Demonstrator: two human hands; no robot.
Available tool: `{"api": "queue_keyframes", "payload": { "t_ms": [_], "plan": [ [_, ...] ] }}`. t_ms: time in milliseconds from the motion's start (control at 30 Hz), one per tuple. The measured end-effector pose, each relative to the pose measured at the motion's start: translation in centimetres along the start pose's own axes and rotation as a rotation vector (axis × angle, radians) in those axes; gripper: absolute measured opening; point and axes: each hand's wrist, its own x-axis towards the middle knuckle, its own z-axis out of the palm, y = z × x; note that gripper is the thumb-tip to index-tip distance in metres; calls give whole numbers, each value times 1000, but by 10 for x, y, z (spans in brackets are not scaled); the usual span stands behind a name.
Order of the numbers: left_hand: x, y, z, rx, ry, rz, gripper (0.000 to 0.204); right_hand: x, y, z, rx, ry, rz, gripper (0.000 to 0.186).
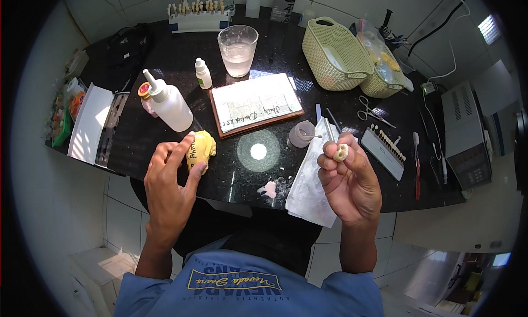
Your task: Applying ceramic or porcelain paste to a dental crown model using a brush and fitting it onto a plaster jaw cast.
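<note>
My left hand (171,171) is closed round a yellow plaster dental cast (204,146) at the table's near edge, fingers across its marked top and thumb on its near side. My right hand (352,179) is raised over a white paper towel (308,188), pinching a small off-white dental crown (341,152) between thumb and fingers. A metal rod (329,129) shows just behind those fingers; whether they touch it I cannot tell. Beside them stands a small cup (302,134) with a thin stick in it. A pink smear of paste (269,189) lies between my hands.
Around the black table (236,177) stand a white squeeze bottle (173,111), a dropper bottle (203,74), a glass of liquid (237,50), a covered palette (256,102), green baskets (335,78), scissors (374,112), a shade guide (384,152) and a grey machine (465,133).
</note>
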Motion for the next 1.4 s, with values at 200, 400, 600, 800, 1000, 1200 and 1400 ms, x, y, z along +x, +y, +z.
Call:
{"api": "queue_keyframes", "payload": {
  "t_ms": [200, 400, 600, 800, 1000, 1200, 1400],
  "plan": [
    [-7, 17, -7, -158, 233, 161, 43, -2, 13, 0, -53, 14, 51, 15],
    [7, 52, 11, -903, -116, 251, 39, -1, 30, 5, -94, -35, 95, 15],
    [10, 63, 31, -1100, -171, 263, 39, -3, 40, 4, -125, -22, 121, 21],
    [5, 65, 38, -1109, -75, 216, 30, -3, 42, 0, -109, -44, 156, 19],
    [2, 59, 34, -1178, -122, 86, 30, -15, -9, -22, -1602, 358, -633, 15],
    [1, 54, 28, -1105, -103, 102, 29, -18, -38, -35, -2252, 296, -442, 19],
    [6, 46, 26, -966, 33, 260, 29, -11, -40, -30, -2332, 292, -371, 24]
  ]
}}
